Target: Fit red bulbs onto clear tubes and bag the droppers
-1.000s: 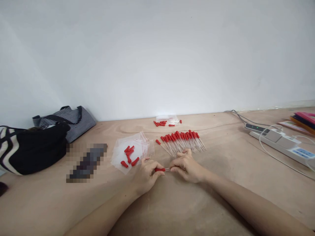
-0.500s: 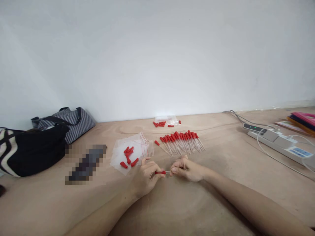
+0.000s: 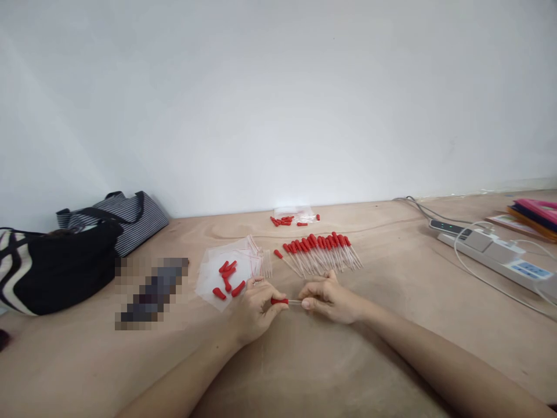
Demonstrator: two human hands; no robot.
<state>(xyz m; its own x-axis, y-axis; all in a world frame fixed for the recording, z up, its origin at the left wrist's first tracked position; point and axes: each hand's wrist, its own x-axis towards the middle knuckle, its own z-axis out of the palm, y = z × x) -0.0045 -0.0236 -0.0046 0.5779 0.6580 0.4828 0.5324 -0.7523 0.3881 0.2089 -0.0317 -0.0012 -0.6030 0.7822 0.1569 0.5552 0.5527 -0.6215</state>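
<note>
Between thumb and fingers, my left hand (image 3: pixel 259 305) pinches a red rubber bulb (image 3: pixel 279 301). A thin clear tube (image 3: pixel 295 302) runs from the bulb to my right hand (image 3: pixel 326 299), whose thumb and fingers are closed on its other end. Beyond my right hand lies a row of droppers (image 3: pixel 322 249) with red bulbs and clear stems. Several loose red bulbs (image 3: pixel 227 278) rest on clear plastic bags (image 3: pixel 206 276) beyond my left hand. Bare clear tubes (image 3: pixel 267 264) lie beside those bags.
More red bulbs (image 3: pixel 282 220) and another plastic bag (image 3: pixel 293 211) lie near the wall. At the left are a black bag (image 3: pixel 65 267), a striped bag (image 3: pixel 139 217) and a pixelated dark object (image 3: pixel 152 293). A power strip (image 3: pixel 491 258) with cables stands at the right.
My left hand has shifted slightly left with the red bulb. A longer stretch of clear tube now shows between my hands. The right hand has barely moved.
</note>
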